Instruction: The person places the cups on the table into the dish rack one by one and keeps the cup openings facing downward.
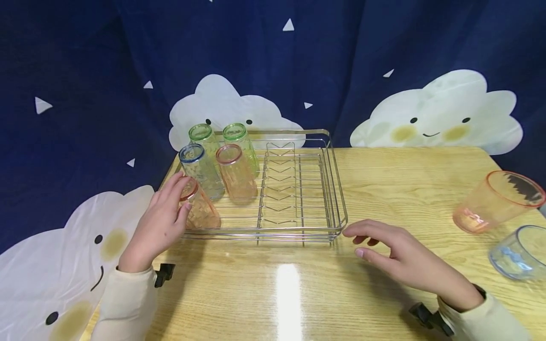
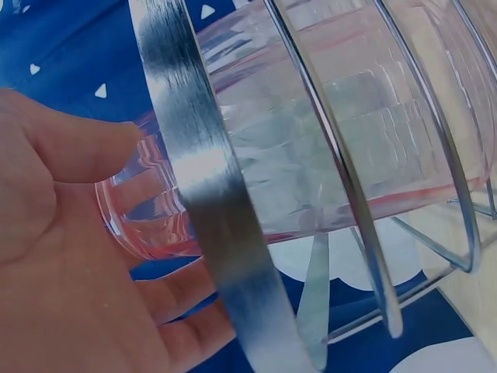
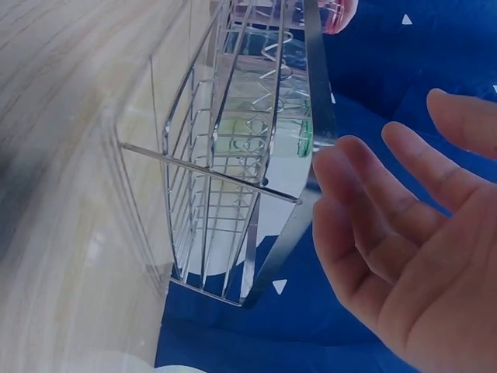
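Note:
My left hand holds an orange drinking glass by its narrow end. This glass stands upside down in the front left corner of a wire dish rack. In the left wrist view, the thumb and fingers are around the tinted end of the glass, behind the rack's metal band. A blue glass, a pink glass and two green glasses stand inverted close behind it. My right hand hovers by the front right corner of the rack, fingers loosely bent, holding nothing.
An orange glass and a blue glass stand upright at the right of the wooden table. Zigzag wire dividers run through the rack's middle. A dark blue curtain with clouds hangs behind.

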